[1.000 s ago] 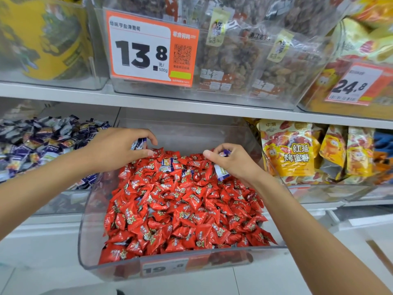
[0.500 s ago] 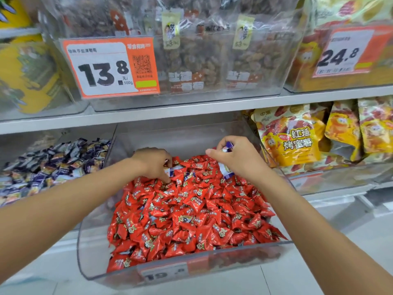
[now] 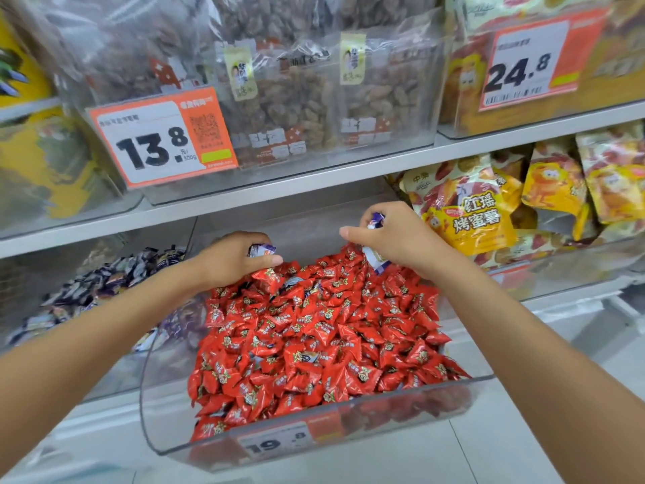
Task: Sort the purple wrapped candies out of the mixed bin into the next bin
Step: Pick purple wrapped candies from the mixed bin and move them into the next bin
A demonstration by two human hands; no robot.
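Over a clear plastic bin [image 3: 153, 379] of red wrapped candies [image 3: 314, 344], the left hand [image 3: 230, 262] has its grip round one purple wrapped candy [image 3: 262, 249]; the right hand [image 3: 398, 239] grip clutches purple wrapped candies [image 3: 375, 221].

We read 13.8 on the upper-left price tag [image 3: 162, 141], 24.8 on the upper-right price tag [image 3: 530, 68], 19.8 on the front label [image 3: 279, 443] of the mixed bin [image 3: 153, 386], 红瑶 烤蜜薯 on the yellow bag [image 3: 474, 221] at right.

Left hand [image 3: 234, 260] and right hand [image 3: 394, 239] sit over the mixed bin's [image 3: 164, 406] far end, candies [image 3: 314, 344] heaped beneath; next bin [image 3: 69, 260] left of them, snack bags [image 3: 467, 218] right.
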